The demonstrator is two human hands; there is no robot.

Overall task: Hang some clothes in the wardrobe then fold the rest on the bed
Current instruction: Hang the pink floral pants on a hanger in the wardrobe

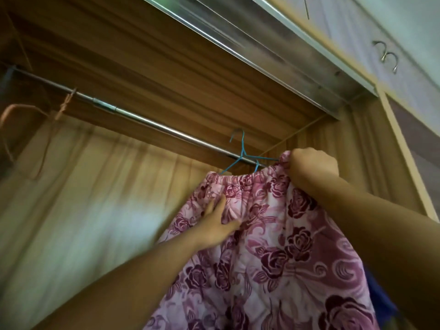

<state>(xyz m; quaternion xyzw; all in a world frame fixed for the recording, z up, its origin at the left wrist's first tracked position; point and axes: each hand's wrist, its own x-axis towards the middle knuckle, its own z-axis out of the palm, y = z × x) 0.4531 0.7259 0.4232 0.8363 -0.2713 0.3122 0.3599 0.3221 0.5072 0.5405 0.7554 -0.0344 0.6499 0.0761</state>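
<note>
Hanging step, up at the rail (142, 120). My right hand (312, 167) is fisted round the waistband corner of the skirt (273, 258), high on the right by the rail's end. My left hand (216, 220) lies flat on the cloth, fingers straight, gripping nothing. The hanger (242, 151) pokes up across the rail; I can't tell if it's hooked. Next, I reckon: hook over the rail, then release.

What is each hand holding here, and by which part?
The right hand grips the pink floral garment by the right end of its elastic waistband. The left hand lies flat on the fabric below, gripping nothing.
</note>
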